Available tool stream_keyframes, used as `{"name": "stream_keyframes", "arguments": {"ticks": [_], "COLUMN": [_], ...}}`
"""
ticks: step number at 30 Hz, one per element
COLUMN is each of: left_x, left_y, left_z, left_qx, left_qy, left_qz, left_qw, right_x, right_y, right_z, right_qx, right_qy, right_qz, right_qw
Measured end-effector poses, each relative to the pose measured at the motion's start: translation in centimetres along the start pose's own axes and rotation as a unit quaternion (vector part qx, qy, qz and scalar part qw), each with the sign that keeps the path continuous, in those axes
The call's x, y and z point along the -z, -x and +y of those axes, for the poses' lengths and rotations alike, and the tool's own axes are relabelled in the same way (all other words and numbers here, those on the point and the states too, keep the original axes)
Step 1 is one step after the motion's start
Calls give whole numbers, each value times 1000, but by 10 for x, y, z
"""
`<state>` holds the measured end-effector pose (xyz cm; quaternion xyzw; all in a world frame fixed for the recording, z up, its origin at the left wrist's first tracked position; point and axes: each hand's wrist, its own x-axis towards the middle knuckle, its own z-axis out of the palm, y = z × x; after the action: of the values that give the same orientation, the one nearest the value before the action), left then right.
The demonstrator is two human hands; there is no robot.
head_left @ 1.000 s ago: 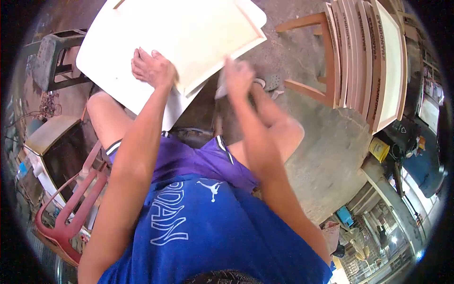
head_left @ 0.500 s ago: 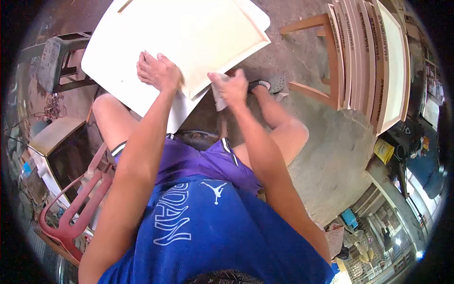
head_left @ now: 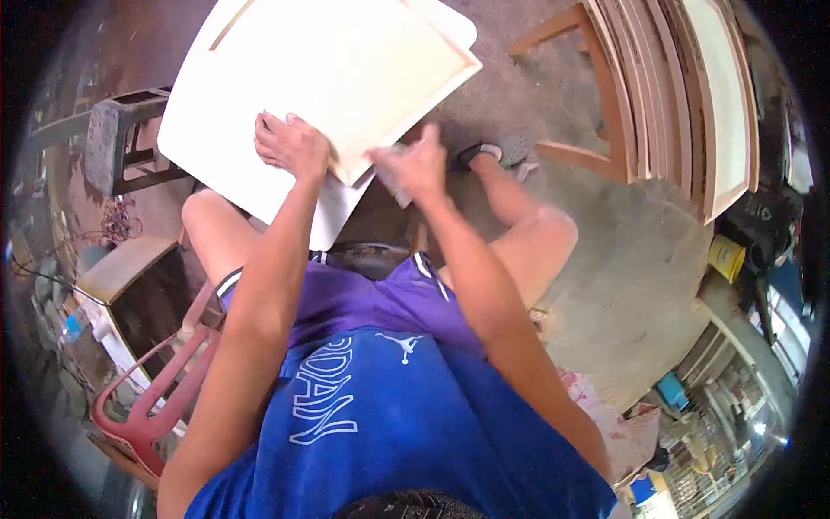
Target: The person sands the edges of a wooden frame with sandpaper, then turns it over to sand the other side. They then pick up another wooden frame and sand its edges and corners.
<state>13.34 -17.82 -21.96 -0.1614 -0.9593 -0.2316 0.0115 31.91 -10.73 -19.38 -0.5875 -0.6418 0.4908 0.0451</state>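
Frame (head_left: pixel 372 78): on the worktop (head_left: pixel 194 130).
Left hand (head_left: pixel 294 149): at its edge, grip unclear; best braced.
Right hand (head_left: pixel 412 169): gripping blurred pad (head_left: pixel 397 189); best held flat.

Overexposed pale panel (head_left: pixel 354 78), motion-blurred right hand (head_left: pixel 415 169), dark fisheye-curved edges

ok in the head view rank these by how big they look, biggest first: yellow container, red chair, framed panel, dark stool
1. Framed panel, though cut off by the top edge
2. Red chair, partly hidden by the arm
3. Dark stool
4. Yellow container
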Motion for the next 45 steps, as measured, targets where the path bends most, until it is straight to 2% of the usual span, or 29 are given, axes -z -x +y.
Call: {"name": "stream_keyframes", "arguments": {"ticks": [2,4,5,7,8,9,11,12,13,14,15,16,18,22,24,26,28,30,32,33,34,36,37,38,41,43,45], "left_x": [5,6,6,15,19,20,25,25,21,16,7,1,-11,-21,-18,-16,-15,-16,-16,-17,-18,-18,-19,-18,-19,-16,-18], "left_y": [15,35,38,39,38,33,20,12,3,-6,-12,-13,-16,-13,-14,-12,-12,-13,-13,-13,-15,-14,-13,-11,-14,-12,-14], "left_z": [5,26,32,41,42,39,25,25,29,36,38,44,60,63,64,63,67,67,63,62,63,63,64,65,69,68,67], "left_qx": [-4,53,68,59,62,56,-155,-160,-238,-315,-358,-365,-360,-344,-343,-339,-336,-338,-335,-343,-352,-352,-349,-350,-351,-350,-353], "left_qy": [-6,16,7,2,-6,-7,4,1,-3,-4,3,7,-16,-51,-57,-64,-76,-65,-59,-60,-61,-67,-72,-71,-95,-106,-110], "left_qz": [-19,-50,-75,-77,-76,-77,-12,-12,-39,-67,-71,-73,-123,-136,-140,-147,-143,-141,-139,-136,-132,-136,-138,-139,-148,-163,-168], "left_qw": [1000,997,995,995,995,995,988,987,971,947,931,928,925,928,927,927,928,928,930,928,924,924,924,924,920,917,914], "right_x": [16,39,52,81,83,78,57,42,28,15,12,11,-9,-44,-59,-63,-63,-62,-57,-43,-44,-46,-54,-68,-70,-45,-11], "right_y": [-29,-71,-66,-51,-36,-17,5,11,21,32,49,61,58,57,55,65,73,73,70,74,73,72,69,66,43,15,-42], "right_z": [22,53,57,50,44,36,34,37,34,31,15,-1,-3,-39,-51,-43,-29,-28,-33,-40,-41,-42,-43,-40,-44,-46,-49], "right_qx": [78,-16,-21,-47,-49,-56,-63,-63,-29,26,31,36,4,25,93,116,163,168,121,50,50,-17,-11,7,-15,-7,-5], "right_qy": [-77,-121,-125,-219,-222,-292,-431,-498,-452,-340,-330,-316,-302,-277,-226,-196,-29,-23,-75,-124,-124,-154,-170,-138,-113,-123,-37], "right_qz": [249,397,404,243,247,197,116,87,134,223,280,336,386,361,392,384,288,258,311,287,287,287,254,249,253,280,267], "right_qw": [962,910,906,944,942,934,893,860,881,913,901,886,872,890,887,895,943,951,940,949,949,945,952,959,961,952,963]}}
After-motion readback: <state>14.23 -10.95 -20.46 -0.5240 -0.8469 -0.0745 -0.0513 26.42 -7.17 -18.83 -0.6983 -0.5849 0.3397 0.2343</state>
